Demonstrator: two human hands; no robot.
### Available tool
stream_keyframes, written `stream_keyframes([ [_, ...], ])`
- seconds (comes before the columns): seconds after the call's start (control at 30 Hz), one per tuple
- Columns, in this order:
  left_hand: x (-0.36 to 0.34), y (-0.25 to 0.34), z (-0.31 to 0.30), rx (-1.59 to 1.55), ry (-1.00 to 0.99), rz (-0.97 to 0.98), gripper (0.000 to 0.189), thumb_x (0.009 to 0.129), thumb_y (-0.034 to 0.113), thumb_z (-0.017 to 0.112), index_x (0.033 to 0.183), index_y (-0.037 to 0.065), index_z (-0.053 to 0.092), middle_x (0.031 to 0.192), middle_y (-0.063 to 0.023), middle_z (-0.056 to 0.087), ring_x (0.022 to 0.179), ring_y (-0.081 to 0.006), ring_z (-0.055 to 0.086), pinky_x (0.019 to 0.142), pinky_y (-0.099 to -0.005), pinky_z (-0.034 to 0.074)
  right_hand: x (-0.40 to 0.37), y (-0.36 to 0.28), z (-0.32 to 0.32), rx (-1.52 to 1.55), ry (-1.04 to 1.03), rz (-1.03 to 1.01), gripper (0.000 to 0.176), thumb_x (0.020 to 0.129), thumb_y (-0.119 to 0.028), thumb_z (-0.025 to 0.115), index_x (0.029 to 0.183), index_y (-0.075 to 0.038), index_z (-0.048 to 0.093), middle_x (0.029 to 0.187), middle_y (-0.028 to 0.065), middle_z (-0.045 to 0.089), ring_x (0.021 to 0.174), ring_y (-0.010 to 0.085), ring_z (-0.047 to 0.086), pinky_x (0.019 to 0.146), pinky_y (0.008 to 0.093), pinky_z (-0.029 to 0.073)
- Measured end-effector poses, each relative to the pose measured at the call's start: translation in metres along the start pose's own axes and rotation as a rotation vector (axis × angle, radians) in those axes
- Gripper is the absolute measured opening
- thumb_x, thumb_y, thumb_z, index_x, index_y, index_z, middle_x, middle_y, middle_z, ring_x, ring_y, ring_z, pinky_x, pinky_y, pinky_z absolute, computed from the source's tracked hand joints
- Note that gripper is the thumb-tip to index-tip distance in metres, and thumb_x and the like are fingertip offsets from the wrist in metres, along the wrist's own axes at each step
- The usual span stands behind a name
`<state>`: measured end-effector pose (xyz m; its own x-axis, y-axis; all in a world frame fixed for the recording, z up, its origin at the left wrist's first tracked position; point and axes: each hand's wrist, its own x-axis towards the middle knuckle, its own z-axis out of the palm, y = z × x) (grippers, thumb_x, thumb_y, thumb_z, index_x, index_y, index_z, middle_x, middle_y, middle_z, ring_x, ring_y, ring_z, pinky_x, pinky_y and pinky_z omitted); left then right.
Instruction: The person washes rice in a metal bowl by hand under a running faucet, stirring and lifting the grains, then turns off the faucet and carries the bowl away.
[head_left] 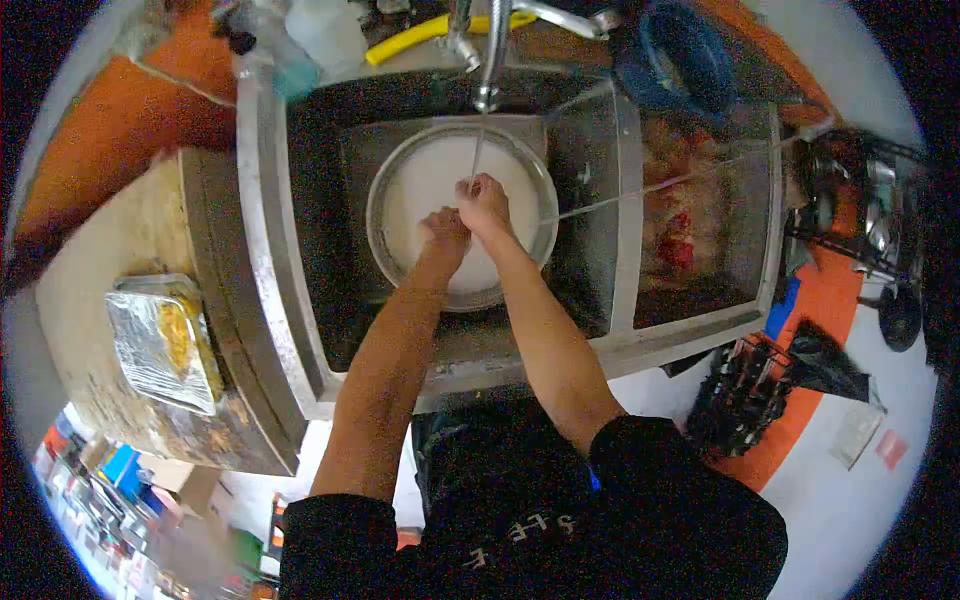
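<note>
A round metal basin [385, 170] full of cloudy white water stands in the sink [320, 240]. A thin stream of water runs from the tap [490, 60] down onto my hands. My left hand [443, 230] and my right hand [483, 198] are pressed together over the middle of the basin, fingers curled, right under the stream. Whether anything is held between them I cannot make out.
A foil tray of food [165, 340] lies on the worn counter [100, 260] to the left. A second sink compartment [700, 220] on the right holds reddish pieces. A yellow hose [415, 38] and a blue hose coil [680, 55] lie behind the sink. Black bags lie on the floor at right.
</note>
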<state>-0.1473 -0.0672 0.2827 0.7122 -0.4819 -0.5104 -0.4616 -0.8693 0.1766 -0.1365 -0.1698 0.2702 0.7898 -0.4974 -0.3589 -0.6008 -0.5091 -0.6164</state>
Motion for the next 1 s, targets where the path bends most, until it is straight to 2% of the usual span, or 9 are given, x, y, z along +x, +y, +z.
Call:
stream_keyframes([
  [0.13, 0.043, -0.017, 0.037, -0.017, -0.166, 0.094, 0.028, 0.095, 0.025, 0.059, 0.114, 0.010, 0.071, 0.116, -0.0155, 0.073, 0.110, -0.0351, 0.071, 0.092, -0.0471, 0.058, -0.010, 0.000, 0.007, 1.386, 0.094, 0.413, 0.005, 0.094, -0.004, 0.070, 0.091, -0.005, 0.065, 0.084, 0.0038, 0.065, 0.076, 0.0172, 0.067, 0.064, 0.0269, 0.053],
  [0.3, 0.038, 0.004, 0.001, -0.173, -0.240, 0.191, 0.030, 0.093, 0.023, 0.061, 0.117, 0.007, 0.069, 0.118, -0.0200, 0.071, 0.112, -0.0415, 0.068, 0.093, -0.0538, 0.056, 0.007, 0.042, -0.016, 1.545, -0.070, 0.573, 0.020, 0.100, -0.027, 0.063, 0.099, -0.007, 0.068, 0.097, 0.0099, 0.067, 0.082, 0.0204, 0.067, 0.066, 0.0290, 0.051],
  [0.4, 0.073, -0.008, 0.077, -0.260, -0.215, 0.174, 0.035, 0.091, 0.024, 0.064, 0.120, 0.004, 0.068, 0.120, -0.0215, 0.070, 0.113, -0.0411, 0.068, 0.095, -0.0530, 0.056, -0.014, 0.016, -0.050, 1.465, -0.074, 0.544, 0.037, 0.102, -0.038, 0.055, 0.115, -0.005, 0.066, 0.117, 0.0144, 0.067, 0.095, 0.0216, 0.067, 0.072, 0.0320, 0.052],
  [0.47, 0.117, -0.023, 0.140, -0.123, -0.310, 0.206, 0.040, 0.090, 0.025, 0.065, 0.123, 0.003, 0.065, 0.125, -0.0221, 0.069, 0.119, -0.0408, 0.066, 0.100, -0.0523, 0.054, -0.021, 0.005, -0.068, 1.529, -0.111, 0.584, 0.047, 0.103, -0.034, 0.054, 0.135, 0.000, 0.056, 0.143, 0.0181, 0.058, 0.110, 0.0237, 0.064, 0.078, 0.0290, 0.053],
  [0.63, 0.118, -0.029, 0.089, -0.331, -0.401, 0.078, 0.047, 0.091, 0.033, 0.063, 0.125, 0.002, 0.064, 0.128, -0.0226, 0.067, 0.122, -0.0411, 0.064, 0.106, -0.0490, 0.051, -0.007, 0.039, -0.054, 1.800, -0.052, 0.690, 0.034, 0.104, -0.019, 0.052, 0.131, 0.002, 0.058, 0.132, 0.0197, 0.062, 0.103, 0.0223, 0.068, 0.071, 0.0224, 0.056],
  [0.73, 0.119, -0.021, 0.068, -0.179, -0.411, 0.133, 0.042, 0.090, 0.035, 0.063, 0.114, 0.001, 0.070, 0.122, -0.0186, 0.071, 0.116, -0.0394, 0.067, 0.103, -0.0483, 0.053, -0.003, 0.097, -0.038, 2.136, -0.726, 0.417, 0.027, 0.105, -0.011, 0.049, 0.120, 0.005, 0.063, 0.115, 0.0184, 0.069, 0.099, 0.0225, 0.070, 0.073, 0.0253, 0.061],
  [0.83, 0.129, -0.015, 0.057, 0.181, -0.356, 0.553, 0.035, 0.086, 0.034, 0.065, 0.101, 0.004, 0.073, 0.108, -0.0130, 0.074, 0.104, -0.0356, 0.069, 0.091, -0.0461, 0.054, -0.008, 0.097, -0.043, 2.243, -1.174, 0.152, 0.023, 0.104, -0.005, 0.050, 0.114, 0.007, 0.066, 0.104, 0.0159, 0.072, 0.097, 0.0236, 0.072, 0.079, 0.0273, 0.064],
  [0.93, 0.129, -0.016, 0.055, 0.536, -0.292, 0.976, 0.029, 0.082, 0.034, 0.067, 0.088, 0.007, 0.077, 0.094, -0.0074, 0.077, 0.093, -0.0318, 0.071, 0.080, -0.0440, 0.056, -0.016, 0.054, -0.071, 2.016, -0.584, 0.358, 0.021, 0.102, -0.005, 0.055, 0.114, 0.007, 0.067, 0.105, 0.0155, 0.073, 0.097, 0.0240, 0.072, 0.079, 0.0287, 0.064],
  [1.0, 0.125, -0.035, 0.046, -0.021, 0.110, 0.980, 0.031, 0.087, 0.036, 0.064, 0.086, 0.007, 0.076, 0.083, -0.0066, 0.074, 0.083, -0.0275, 0.069, 0.073, -0.0416, 0.053, -0.005, 0.061, -0.061, 1.767, -0.185, 0.434, 0.021, 0.101, -0.009, 0.060, 0.113, 0.007, 0.068, 0.111, 0.0173, 0.073, 0.100, 0.0264, 0.072, 0.085, 0.0338, 0.064],
])
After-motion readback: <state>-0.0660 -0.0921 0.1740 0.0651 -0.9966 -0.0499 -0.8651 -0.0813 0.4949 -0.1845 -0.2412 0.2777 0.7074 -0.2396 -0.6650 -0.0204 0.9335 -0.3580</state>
